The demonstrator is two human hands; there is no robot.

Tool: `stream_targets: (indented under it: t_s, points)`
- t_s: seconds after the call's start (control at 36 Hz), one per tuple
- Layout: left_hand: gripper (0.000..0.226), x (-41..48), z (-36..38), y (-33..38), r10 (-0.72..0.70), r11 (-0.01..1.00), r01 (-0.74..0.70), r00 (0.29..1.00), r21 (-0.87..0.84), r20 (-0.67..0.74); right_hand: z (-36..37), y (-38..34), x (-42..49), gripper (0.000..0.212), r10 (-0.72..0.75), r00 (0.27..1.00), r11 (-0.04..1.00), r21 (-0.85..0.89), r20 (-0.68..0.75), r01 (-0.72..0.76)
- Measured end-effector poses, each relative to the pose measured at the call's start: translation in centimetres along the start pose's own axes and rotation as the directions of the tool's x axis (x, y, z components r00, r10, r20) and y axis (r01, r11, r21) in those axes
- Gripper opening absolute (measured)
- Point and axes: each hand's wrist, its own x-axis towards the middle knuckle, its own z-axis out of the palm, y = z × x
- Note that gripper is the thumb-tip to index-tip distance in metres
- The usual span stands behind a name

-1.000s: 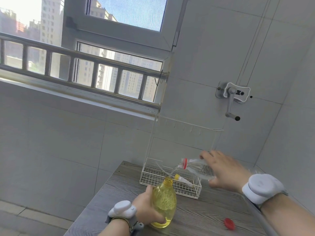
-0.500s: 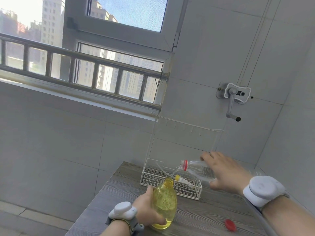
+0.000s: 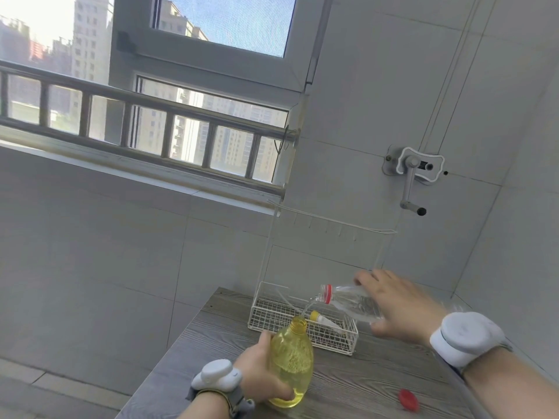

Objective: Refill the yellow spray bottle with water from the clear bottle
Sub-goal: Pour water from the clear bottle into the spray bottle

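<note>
The yellow spray bottle (image 3: pixel 291 361) stands upright on the grey wooden table (image 3: pixel 363 385), its neck open with no spray head on it. My left hand (image 3: pixel 260 378) is wrapped around its lower left side. My right hand (image 3: pixel 393 306) grips the clear bottle (image 3: pixel 351 300) and holds it tipped nearly flat, its red-ringed mouth pointing left above the yellow bottle's neck. A thin stream of water runs from that mouth down into the opening. The spray head (image 3: pixel 325 320), with a yellow collar and white tube, lies in the white wire basket (image 3: pixel 272 316).
A red cap (image 3: pixel 408 400) lies on the table at the front right. The wire basket stands against the tiled wall, with a thin white rail above it. A grey crank handle (image 3: pixel 411 182) is mounted on the wall. The table's left edge drops to the floor.
The clear bottle has tipped slightly further and a stream of water now shows. Both hands have held nearly the same places.
</note>
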Motion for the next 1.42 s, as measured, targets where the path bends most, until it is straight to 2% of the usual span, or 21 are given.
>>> stream_targets:
  t_s: [0.53,1.42]
  points:
    - [0.085,-0.20,-0.12,0.35,0.003,1.000,-0.003,1.000,-0.002,0.009,-0.03,0.00,0.05,0.060,-0.005,1.000,1.000,-0.004,0.014,0.005]
    - [0.083,-0.18,-0.18,0.16,0.015,1.000,-0.015,1.000,-0.010,0.013,-0.45,-0.13,-0.09,0.060,-0.016,1.000,1.000,-0.002,0.000,0.016]
